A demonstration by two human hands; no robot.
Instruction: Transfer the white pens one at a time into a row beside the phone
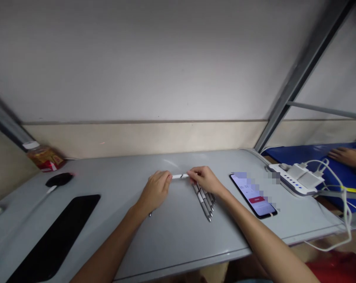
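Observation:
Both of my hands hold one white pen [180,176] level above the grey table [172,236]. My left hand [156,190] pinches its left end with closed fingers. My right hand [203,179] grips its right end, fingers closed too. Under my right hand lies a small bunch of white pens [205,202] with silver tips, pointing toward me. Something thin and dark pokes out below my left wrist; I cannot make it out.
A phone [253,195] with a lit screen lies right of the pens, a white power strip [296,179] with chargers beyond it. A black pad [55,236] and a black round object [59,179] lie at left, a packet [45,157] by the wall. Another person's hand [347,156] rests far right.

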